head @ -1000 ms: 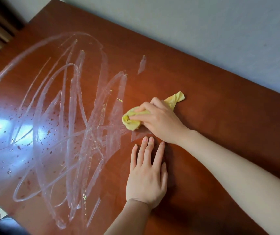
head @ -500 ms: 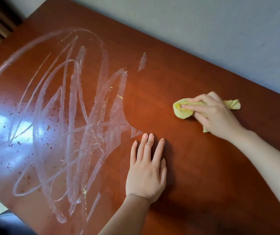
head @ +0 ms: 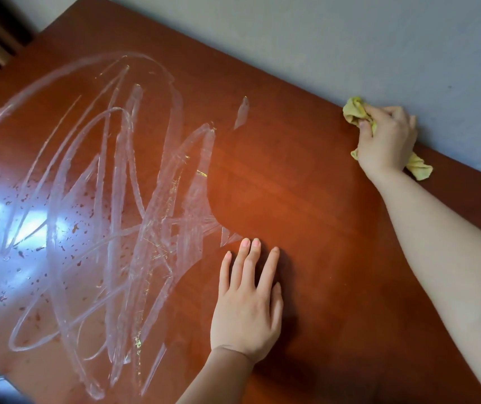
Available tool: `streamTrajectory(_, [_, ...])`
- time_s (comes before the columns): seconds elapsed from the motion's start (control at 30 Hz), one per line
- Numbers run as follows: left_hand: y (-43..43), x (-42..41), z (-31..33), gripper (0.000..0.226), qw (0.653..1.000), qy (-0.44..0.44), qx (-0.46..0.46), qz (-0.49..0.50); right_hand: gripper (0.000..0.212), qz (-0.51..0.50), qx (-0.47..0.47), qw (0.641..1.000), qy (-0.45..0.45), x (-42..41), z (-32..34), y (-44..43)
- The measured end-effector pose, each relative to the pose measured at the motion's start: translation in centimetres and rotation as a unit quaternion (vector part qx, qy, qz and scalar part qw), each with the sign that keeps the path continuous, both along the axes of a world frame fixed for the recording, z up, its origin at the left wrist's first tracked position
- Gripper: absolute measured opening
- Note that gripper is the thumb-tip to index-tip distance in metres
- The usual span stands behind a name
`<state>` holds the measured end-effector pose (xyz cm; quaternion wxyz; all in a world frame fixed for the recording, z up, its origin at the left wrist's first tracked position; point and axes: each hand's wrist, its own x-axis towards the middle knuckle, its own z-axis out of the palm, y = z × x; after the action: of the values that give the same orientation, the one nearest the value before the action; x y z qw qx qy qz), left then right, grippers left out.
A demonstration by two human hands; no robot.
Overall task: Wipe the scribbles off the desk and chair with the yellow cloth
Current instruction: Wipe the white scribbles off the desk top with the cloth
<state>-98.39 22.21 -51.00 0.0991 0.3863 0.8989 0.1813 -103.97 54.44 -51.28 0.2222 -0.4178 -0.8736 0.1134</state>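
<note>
1. The scribbles (head: 102, 214) cover the left of the bench (head: 306, 185) as before.
2. The left hand (head: 248, 310) stays flat, fingers straight, just beside them.
3. The right hand (head: 385, 141), gripping the bunched yellow cloth (head: 356, 112), has swept away to the wall edge, so most wiping likely remains.

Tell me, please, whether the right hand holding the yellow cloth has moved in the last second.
Yes. The right hand, gripping the yellow cloth, has swept right, away from the scribbles, to the far edge of the desk.
</note>
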Motion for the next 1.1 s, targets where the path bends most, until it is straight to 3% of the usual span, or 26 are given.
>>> streamTrajectory(0.1, [0.0,-0.1,-0.1,0.049,1.0,0.004,0.005,0.001,0.034,0.005,-0.015,1.0,-0.001,0.2,0.1,-0.5])
streamTrajectory(0.5, [0.1,0.1,-0.1,0.048,1.0,0.021,0.005,-0.003,0.038,0.255,0.007,0.967,-0.007,13.5,0.0,-13.6])
streamTrajectory(0.73, [0.1,0.0,-0.2,0.048,0.999,0.033,0.009,-0.004,0.034,0.456,-0.02,0.888,-0.045,22.1,0.3,-17.1])
streamTrajectory(0.83, [0.1,0.1,-0.3,0.049,0.999,0.035,0.012,-0.003,0.065,0.522,0.007,0.847,-0.102,23.8,0.4,-14.2])
streamTrajectory(0.97, [0.1,0.1,-0.3,0.049,0.999,0.04,0.017,0.0,0.038,0.431,0.025,0.897,-0.09,23.4,0.9,-8.5])
streamTrajectory(1.1, [0.3,0.1,-0.3,0.05,0.999,0.041,0.014,0.0,0.042,0.293,-0.002,0.952,-0.089,22.1,1.2,-3.3])
